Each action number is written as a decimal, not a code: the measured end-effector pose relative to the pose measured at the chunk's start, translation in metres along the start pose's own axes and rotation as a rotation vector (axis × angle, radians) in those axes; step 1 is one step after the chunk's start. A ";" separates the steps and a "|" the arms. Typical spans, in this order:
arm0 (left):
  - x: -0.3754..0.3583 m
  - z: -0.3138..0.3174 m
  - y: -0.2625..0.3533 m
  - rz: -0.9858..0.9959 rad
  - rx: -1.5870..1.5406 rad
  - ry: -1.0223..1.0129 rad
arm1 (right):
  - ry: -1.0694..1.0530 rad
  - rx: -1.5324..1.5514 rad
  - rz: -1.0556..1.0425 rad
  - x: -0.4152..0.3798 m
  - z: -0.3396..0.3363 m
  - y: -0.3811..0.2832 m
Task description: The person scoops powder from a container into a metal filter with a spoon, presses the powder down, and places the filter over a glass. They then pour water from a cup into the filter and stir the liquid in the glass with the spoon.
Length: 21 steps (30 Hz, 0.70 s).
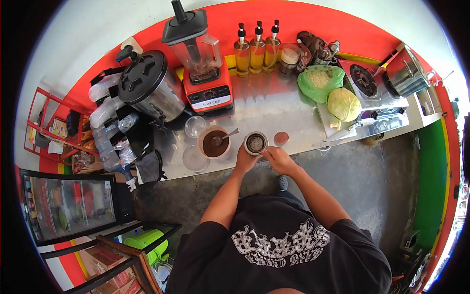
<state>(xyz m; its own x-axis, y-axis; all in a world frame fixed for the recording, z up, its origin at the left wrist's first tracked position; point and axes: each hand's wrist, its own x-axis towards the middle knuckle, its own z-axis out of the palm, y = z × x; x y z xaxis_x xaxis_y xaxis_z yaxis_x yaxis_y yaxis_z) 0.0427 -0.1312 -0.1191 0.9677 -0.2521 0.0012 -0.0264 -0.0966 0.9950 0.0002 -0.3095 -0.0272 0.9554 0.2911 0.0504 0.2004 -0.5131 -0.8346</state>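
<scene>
My left hand [246, 160] is wrapped round the lower left side of a round metal cup [256, 142] with dark, coffee-like contents. My right hand [278, 159] is closed at the cup's lower right edge, its fingertips touching it. To the left stands a tub of brown powder [210, 149] with a metal spoon [228, 136] in it. A small reddish-brown disc [281, 138] lies on the counter just right of the cup. A clear round lid [196, 158] and a clear plastic cup [195, 126] are left of the tub.
A red blender [209, 94], a large metal dispenser [159, 93] and several pump bottles [257, 51] line the back of the metal counter [264, 108]. Further right are a green bag [320, 81], a cabbage [344, 105] and a stove [377, 83] with a pot [407, 78].
</scene>
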 end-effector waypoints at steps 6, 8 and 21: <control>0.003 -0.001 -0.018 -0.030 0.081 -0.027 | 0.010 -0.005 -0.001 0.002 0.000 0.000; 0.004 0.000 -0.014 -0.072 0.018 -0.035 | 0.065 0.040 0.102 0.003 -0.003 -0.005; 0.003 -0.001 0.001 0.087 0.091 0.003 | -0.004 0.031 0.131 0.004 -0.009 0.010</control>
<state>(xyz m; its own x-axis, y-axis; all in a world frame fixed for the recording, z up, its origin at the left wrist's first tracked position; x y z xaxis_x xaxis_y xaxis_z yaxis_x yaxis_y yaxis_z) 0.0454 -0.1308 -0.1179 0.9614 -0.2609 0.0878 -0.1332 -0.1616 0.9778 0.0074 -0.3204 -0.0307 0.9720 0.2264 -0.0621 0.0673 -0.5221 -0.8502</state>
